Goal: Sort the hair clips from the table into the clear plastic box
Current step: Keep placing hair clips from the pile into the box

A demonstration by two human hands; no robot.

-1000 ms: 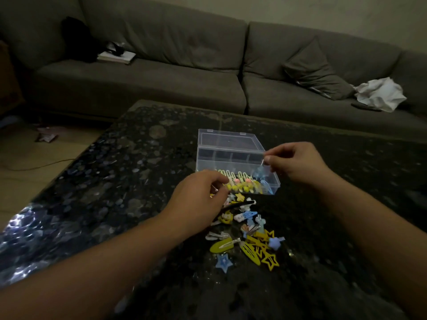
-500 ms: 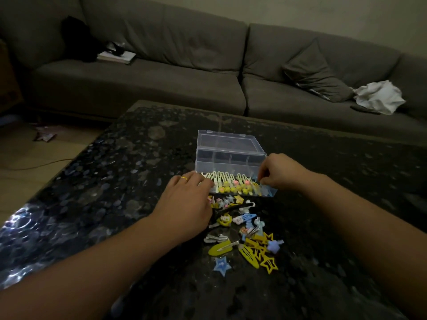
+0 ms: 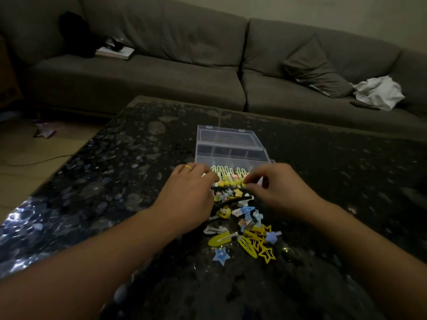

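Observation:
A clear plastic box (image 3: 231,155) stands open on the dark speckled table (image 3: 111,181), its lid (image 3: 227,136) laid back. A row of white and yellow hair clips (image 3: 228,177) fills its front compartment. My left hand (image 3: 187,199) lies at the box's front left, with straight fingers touching the left end of that row. At the front right, my right hand (image 3: 277,190) has its fingers curled, thumb and forefinger pinching a clip at the row's right end. A loose pile of yellow, blue and white clips (image 3: 245,227) lies just before the box, between my wrists.
Behind the table runs a grey sofa (image 3: 161,72) with a cushion (image 3: 316,70), a white cloth (image 3: 379,91) and a book (image 3: 115,51). Wooden floor with a cable (image 3: 34,160) lies off the table's left edge.
My right hand came down from above the box's right corner to the front row and shifted left. My left hand opened its fingers onto the row's left end.

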